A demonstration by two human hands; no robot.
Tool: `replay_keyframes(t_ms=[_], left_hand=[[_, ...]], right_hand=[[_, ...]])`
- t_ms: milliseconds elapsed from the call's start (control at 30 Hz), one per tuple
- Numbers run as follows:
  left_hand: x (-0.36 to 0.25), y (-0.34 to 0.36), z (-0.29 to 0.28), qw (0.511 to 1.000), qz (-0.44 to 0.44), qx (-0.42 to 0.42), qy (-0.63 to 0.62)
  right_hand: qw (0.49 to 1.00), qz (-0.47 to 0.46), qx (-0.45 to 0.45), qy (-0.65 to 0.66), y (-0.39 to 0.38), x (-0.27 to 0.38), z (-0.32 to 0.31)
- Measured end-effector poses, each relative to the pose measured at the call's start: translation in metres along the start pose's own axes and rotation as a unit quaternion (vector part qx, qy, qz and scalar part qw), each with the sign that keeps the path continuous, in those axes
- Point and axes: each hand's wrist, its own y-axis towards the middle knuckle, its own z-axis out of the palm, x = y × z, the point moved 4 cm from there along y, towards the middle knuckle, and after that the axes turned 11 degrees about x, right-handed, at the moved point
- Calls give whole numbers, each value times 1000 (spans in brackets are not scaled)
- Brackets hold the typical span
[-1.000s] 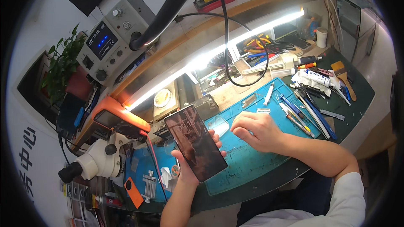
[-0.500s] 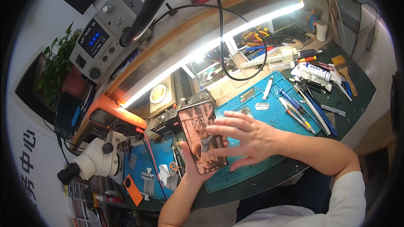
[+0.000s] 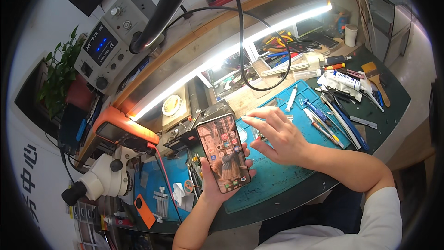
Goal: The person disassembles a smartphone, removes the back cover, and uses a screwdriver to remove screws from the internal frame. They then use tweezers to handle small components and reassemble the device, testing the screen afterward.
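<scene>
My left hand [image 3: 213,186] is closed round a smartphone [image 3: 223,153], its screen up and lit with a picture and several small icons. My right hand [image 3: 283,140] hovers just right of the phone's upper part, fingers bent and apart with nothing held. Beneath both hands lies a blue work mat [image 3: 263,187], with a white syringe [image 3: 291,98] and small parts that are partly hidden by my right hand. Pens, tweezers and other slim tools [image 3: 342,125] lie to the right of that hand.
A microscope [image 3: 99,178] and orange multimeter [image 3: 125,127] stand left, near an orange panel [image 3: 144,210] and metal clamp [image 3: 161,203]. A station [image 3: 111,41] sits above, with a black arm and hanging cable loop [image 3: 241,55]. A brush [image 3: 379,83] and tube [image 3: 347,81] lie at the right.
The screen went from a dim lock screen to a bright one, then to icons. My right hand reached across the screen half a second ago and has since drawn back to the right.
</scene>
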Motion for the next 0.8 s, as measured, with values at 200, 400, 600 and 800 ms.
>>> replay_keyframes(t_ms=[200,400,600,800], left_hand=[[-3,4,2,1000,6,-4,-20],[-8,1,-2,995,57,-79,26],[-9,3,-5,993,67,-88,42],[-10,4,1,991,65,-81,82]], right_hand=[[999,1,7,40,-4,3,3],[998,-22,39,48,0,18,0],[996,-71,20,58,-8,22,4],[992,-78,41,87,-13,23,4]])
